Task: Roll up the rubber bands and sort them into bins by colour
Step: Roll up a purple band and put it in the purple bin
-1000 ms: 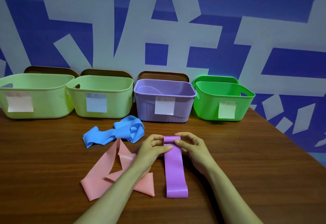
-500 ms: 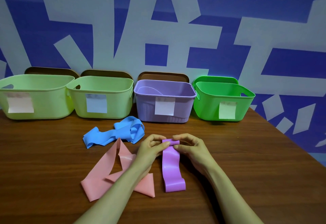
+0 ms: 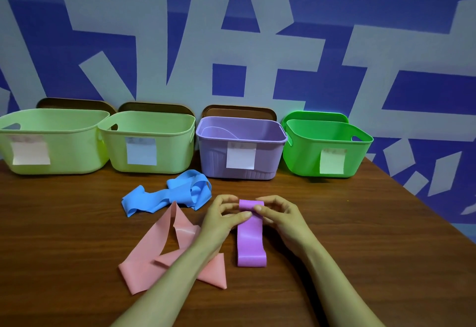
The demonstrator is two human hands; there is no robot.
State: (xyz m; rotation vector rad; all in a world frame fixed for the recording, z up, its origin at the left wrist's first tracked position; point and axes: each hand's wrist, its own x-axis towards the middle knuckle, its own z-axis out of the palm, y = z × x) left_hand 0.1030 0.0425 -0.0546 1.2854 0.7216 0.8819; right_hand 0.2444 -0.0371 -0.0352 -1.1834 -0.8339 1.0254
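Lying on the wood table (image 3: 360,249), the purple band (image 3: 251,244) is pinched at its rolled end by left hand (image 3: 221,219) and right hand (image 3: 280,217). One crumpled blue band (image 3: 167,195), one folded pink band (image 3: 149,249) and four plastic bins (image 3: 175,146) are counted.

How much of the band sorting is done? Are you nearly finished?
Barely started. No band shows inside the bins, though their floors are mostly hidden. The left hand and right hand pinch the far end of the purple band, just beginning its roll. The blue band and pink band lie unrolled on the table.
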